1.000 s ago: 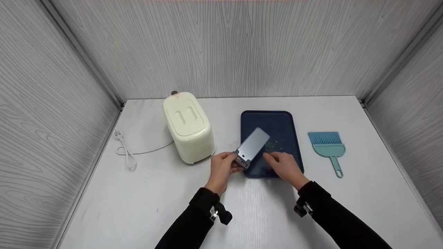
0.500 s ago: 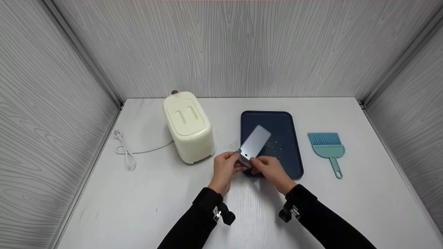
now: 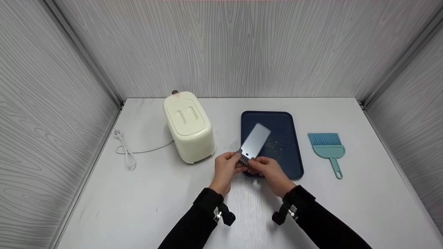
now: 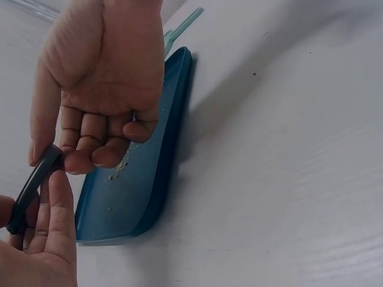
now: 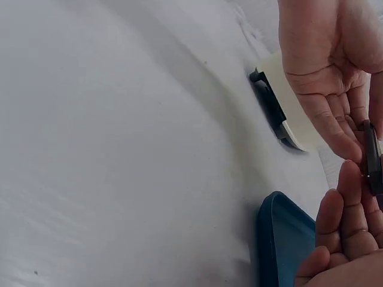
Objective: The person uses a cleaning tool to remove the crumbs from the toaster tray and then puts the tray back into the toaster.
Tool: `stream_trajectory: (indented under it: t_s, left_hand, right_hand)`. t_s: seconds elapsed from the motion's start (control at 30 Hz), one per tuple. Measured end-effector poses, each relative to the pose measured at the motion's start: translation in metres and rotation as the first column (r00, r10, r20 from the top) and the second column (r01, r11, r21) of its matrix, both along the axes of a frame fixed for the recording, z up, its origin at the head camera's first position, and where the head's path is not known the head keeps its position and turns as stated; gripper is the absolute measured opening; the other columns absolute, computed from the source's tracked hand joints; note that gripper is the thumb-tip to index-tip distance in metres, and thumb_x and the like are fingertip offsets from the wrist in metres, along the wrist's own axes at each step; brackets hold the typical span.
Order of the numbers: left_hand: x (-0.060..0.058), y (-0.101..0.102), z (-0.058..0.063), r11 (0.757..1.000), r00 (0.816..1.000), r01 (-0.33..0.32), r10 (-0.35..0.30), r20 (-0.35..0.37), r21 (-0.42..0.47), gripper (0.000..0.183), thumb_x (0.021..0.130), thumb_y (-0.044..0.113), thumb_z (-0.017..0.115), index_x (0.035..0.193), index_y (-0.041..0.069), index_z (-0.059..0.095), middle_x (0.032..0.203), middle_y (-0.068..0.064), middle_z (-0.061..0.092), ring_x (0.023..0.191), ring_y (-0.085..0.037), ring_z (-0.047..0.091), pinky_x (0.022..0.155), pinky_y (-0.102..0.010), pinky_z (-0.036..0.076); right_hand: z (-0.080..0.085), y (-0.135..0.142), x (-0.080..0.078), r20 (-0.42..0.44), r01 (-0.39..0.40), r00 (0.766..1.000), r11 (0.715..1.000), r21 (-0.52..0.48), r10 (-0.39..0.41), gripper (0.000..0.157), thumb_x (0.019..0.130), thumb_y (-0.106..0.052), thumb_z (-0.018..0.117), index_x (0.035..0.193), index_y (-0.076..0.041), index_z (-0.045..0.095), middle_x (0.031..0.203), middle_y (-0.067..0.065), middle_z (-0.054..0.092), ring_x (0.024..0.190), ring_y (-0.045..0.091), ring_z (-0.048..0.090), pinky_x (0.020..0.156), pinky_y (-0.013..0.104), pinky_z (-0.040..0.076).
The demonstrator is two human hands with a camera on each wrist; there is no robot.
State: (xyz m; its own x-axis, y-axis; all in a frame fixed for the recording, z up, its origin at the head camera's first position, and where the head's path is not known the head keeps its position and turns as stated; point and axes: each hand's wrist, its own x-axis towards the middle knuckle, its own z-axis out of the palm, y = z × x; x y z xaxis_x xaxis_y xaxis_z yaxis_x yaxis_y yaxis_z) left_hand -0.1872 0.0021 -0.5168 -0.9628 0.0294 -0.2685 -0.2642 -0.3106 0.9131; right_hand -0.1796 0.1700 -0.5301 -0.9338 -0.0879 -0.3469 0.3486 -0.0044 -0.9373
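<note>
A toaster's crumb tray (image 3: 255,140), a flat silvery plate with a dark slotted end, is tilted over the dark blue serving tray (image 3: 290,148). My left hand (image 3: 224,170) grips the slotted end from the left side. At the same end, my right hand (image 3: 271,172) pinches the right corner between thumb and fingers. The wrist views show the dark end piece (image 4: 33,188) edge-on between both hands, its plate hidden. Pale crumbs (image 4: 119,170) lie scattered on the serving tray beneath.
A cream toaster (image 3: 188,128) stands left of the serving tray, its cord and plug (image 3: 126,150) farther left. On the right lies a teal dustpan with a brush (image 3: 327,148). Grey wood-grain panels (image 3: 225,48) wall in the back and sides.
My right hand has moved left from over the serving tray and taken hold of the slotted end. The crumb tray has shifted slightly up; my left hand keeps its grip.
</note>
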Motion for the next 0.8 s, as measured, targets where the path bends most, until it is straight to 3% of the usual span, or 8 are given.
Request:
stream_trajectory:
  t_s: [0.3, 0.5, 0.8]
  left_hand:
    - [0.004, 0.001, -0.004, 0.996, 0.999, 0.042, -0.043, -0.003, -0.08, 0.022, 0.1, 0.015, 0.064, 0.104, -0.006, 0.069, 0.085, -0.012, 0.072, 0.067, -0.017, 0.069, 0.066, -0.032, 0.062]
    - [0.007, 0.004, -0.005, 0.993, 0.998, 0.061, -0.061, 0.003, -0.105, 0.023, 0.1, 0.018, 0.066, 0.104, -0.004, 0.069, 0.085, -0.011, 0.07, 0.067, -0.015, 0.068, 0.067, -0.031, 0.061]
    - [0.012, 0.016, -0.007, 0.986, 0.997, 0.074, -0.073, 0.012, -0.15, 0.028, 0.102, 0.022, 0.066, 0.103, -0.006, 0.068, 0.088, -0.014, 0.07, 0.068, -0.016, 0.067, 0.067, -0.034, 0.06]
  right_hand:
    - [0.002, 0.002, 0.001, 0.06, 0.093, 0.994, 0.989, -0.115, -0.086, 0.027, 0.1, -0.026, 0.069, 0.114, -0.002, 0.068, 0.092, 0.006, 0.071, 0.088, 0.019, 0.066, 0.092, 0.04, 0.044]
    - [0.001, 0.001, 0.002, 0.113, 0.19, 0.979, 0.96, -0.206, -0.169, 0.03, 0.1, -0.025, 0.069, 0.119, -0.001, 0.068, 0.094, 0.005, 0.074, 0.087, 0.018, 0.066, 0.091, 0.036, 0.046]
    - [-0.001, -0.001, 0.001, 0.123, 0.335, 0.942, 0.907, -0.257, -0.313, 0.029, 0.099, -0.027, 0.072, 0.111, -0.002, 0.067, 0.085, 0.0, 0.074, 0.079, 0.013, 0.063, 0.077, 0.027, 0.049]
